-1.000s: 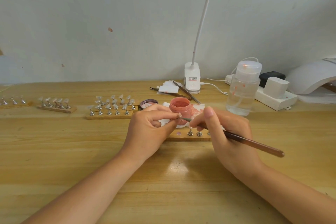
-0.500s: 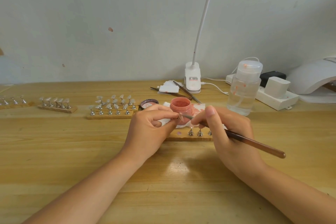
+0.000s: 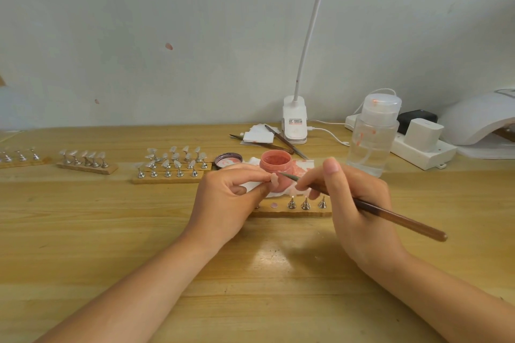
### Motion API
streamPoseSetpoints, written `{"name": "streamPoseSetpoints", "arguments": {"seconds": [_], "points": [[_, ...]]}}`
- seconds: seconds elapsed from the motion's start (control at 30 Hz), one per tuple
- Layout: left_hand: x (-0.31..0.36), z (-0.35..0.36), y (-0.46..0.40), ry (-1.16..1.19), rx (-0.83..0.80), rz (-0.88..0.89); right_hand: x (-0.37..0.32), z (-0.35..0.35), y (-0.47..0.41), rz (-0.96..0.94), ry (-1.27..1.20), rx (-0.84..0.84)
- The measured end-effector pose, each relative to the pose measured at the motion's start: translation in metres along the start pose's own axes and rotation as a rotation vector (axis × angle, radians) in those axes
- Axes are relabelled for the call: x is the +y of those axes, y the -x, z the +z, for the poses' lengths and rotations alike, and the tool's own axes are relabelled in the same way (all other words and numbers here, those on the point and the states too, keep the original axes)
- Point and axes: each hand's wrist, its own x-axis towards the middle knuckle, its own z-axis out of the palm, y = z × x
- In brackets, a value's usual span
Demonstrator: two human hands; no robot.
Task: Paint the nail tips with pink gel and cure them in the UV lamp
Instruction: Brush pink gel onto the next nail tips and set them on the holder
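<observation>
Over the table (image 3: 83,231), both hands met just in front of the pink gel jar (image 3: 276,166). The left hand (image 3: 225,203) had its fingers curled, and thumb and forefinger pinched a small pink nail tip (image 3: 274,179) at the fingertips. The right hand (image 3: 351,203) held a brush (image 3: 390,214) like a pen, fingers closed around the thin shaft; the forefinger was raised a little, its nail facing the camera. The brush point was very near the nail tip, but I could not tell if it touched. The brown handle pointed to the lower right.

Below the hands lay a wooden strip (image 3: 292,213) with small metal stands, partly hidden. The jar stood open on a white tissue (image 3: 252,161) with pink stains, and its lid (image 3: 228,161) lay just to the left. Further left were more strips (image 3: 167,175) that carried clear nail tips on stands. A clear bottle (image 3: 372,145) stood to the right of the jar. Behind it lay a white power strip (image 3: 423,153) with a charger, and the white UV lamp (image 3: 479,120) was at the far right edge. A clip lamp (image 3: 294,125) with a long white neck stood near the pale wall (image 3: 167,36).
</observation>
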Motion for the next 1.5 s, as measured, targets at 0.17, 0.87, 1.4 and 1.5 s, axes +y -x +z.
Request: {"name": "streamPoseSetpoints", "arguments": {"seconds": [0.17, 0.87, 1.4, 1.5], "points": [[0.0034, 0.0011, 0.0, 0.018, 0.02, -0.023, 0.0007, -0.0006, 0.0029, 0.096, -0.057, -0.001], [0.004, -0.0007, 0.0001, -0.018, 0.019, -0.036, -0.0002, -0.0001, 0.0021, 0.072, -0.106, 0.073], [0.0033, 0.0, -0.0003, -0.046, 0.073, -0.071, 0.0016, 0.0017, 0.0055, 0.007, 0.037, -0.017], [0.0023, 0.0003, -0.0006, -0.065, 0.068, -0.066, 0.0025, 0.0024, 0.0046, -0.001, 0.114, -0.044]]}}
